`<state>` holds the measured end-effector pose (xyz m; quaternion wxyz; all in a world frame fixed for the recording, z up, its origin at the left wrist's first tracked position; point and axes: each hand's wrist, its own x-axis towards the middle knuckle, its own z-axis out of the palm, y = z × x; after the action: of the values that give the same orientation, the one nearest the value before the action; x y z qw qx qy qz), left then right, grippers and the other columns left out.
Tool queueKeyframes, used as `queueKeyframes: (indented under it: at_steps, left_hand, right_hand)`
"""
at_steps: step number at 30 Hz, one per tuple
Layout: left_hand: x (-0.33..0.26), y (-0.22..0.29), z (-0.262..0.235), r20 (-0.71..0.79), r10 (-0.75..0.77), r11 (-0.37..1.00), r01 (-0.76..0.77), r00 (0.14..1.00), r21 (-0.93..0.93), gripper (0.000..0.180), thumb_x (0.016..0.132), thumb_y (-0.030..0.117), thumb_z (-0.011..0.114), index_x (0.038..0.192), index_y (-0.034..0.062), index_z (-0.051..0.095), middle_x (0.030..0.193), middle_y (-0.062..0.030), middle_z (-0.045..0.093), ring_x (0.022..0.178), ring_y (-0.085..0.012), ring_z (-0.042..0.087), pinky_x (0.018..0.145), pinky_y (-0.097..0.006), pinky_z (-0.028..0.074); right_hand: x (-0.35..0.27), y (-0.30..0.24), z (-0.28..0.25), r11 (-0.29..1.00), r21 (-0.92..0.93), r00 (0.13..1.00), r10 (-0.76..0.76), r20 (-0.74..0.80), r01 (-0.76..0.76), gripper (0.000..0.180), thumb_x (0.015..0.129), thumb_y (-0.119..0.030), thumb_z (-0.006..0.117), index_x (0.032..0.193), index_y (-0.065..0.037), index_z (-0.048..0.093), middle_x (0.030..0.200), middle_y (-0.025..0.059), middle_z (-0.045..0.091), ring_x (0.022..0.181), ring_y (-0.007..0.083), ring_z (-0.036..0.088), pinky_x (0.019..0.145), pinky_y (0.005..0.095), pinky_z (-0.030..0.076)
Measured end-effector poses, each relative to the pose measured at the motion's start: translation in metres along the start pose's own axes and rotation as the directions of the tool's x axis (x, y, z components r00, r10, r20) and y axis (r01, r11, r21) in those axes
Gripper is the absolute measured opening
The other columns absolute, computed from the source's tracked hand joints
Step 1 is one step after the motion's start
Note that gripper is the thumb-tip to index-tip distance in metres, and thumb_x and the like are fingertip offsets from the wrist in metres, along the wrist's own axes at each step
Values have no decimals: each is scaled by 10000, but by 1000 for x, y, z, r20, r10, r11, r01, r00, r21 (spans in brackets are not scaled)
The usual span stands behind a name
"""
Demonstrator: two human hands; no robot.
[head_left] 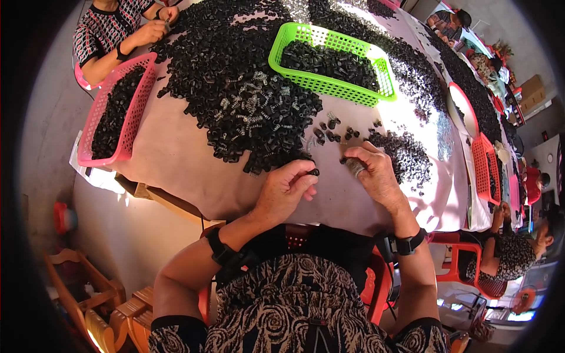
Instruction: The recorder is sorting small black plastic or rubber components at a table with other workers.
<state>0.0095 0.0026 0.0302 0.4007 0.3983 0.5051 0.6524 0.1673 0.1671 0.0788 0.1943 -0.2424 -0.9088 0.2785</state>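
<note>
While L hand (281, 193) pinches a small blk part (314, 172) btwn thumb & fingers, R hand (376, 176) is near but apart, its fingers narrow w/ a tiny dark pc (344, 160) at the tips & a greyish wrap (354, 167) on one finger. Both are at the near side of the desk (170, 144), over pale pink cloth. Main heap (226, 136) of blk parts is just beyond L hand, w/ loose metal springs (252, 119) on top; some stray blk pcs (320, 136) lie btwn heap & green basket (329, 90), which holds more. Smaller pile (406, 160) is just beside R hand. Pink basket (136, 120), also w/ blk parts, is at far L; co-worker's hand (154, 31) is upper L, contents unclear.
</note>
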Motion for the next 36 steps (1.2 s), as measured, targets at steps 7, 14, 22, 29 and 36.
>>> queueKeyframes:
  at_steps: [7,14,22,29,36]
  left_hand:
    - [0,-1,1,5,3,1000,-3,1000,5,192,926,12,577,1116,-16,578,819,-49,629,679,-89,603,633,-235,528]
    - [0,-1,1,7,10,1000,-10,1000,21,180,927,18,577,1104,-13,580,815,-46,627,677,-88,606,625,-233,528]
    - [1,-2,2,8,1,1000,0,1000,-7,174,928,22,577,1097,-15,578,822,-45,623,680,-87,607,625,-231,527]
    - [0,-3,1,11,9,1000,-9,1000,10,175,927,23,578,1097,-14,579,833,-45,621,682,-87,606,626,-233,529]
    - [0,-4,2,13,-5,1000,5,1000,-4,175,923,28,583,1093,-12,576,840,-47,622,680,-91,608,620,-236,528]
  right_hand:
    - [5,-4,3,977,-176,991,-109,73,120,361,645,92,630,985,-30,632,894,114,574,903,328,593,781,392,471]
    - [19,-20,0,916,-328,964,-172,202,232,315,619,22,672,921,-54,627,857,77,572,888,292,585,797,388,447]
    - [33,-12,18,913,-285,956,-270,117,292,289,586,30,638,865,-40,610,813,105,565,804,326,590,697,413,484]
    - [45,-17,22,841,-411,936,-310,166,352,116,614,-60,660,707,-25,600,753,106,604,792,292,610,739,389,483]
    - [40,-8,16,990,119,994,66,83,-76,159,644,84,564,788,38,611,788,74,649,722,128,626,694,237,493]
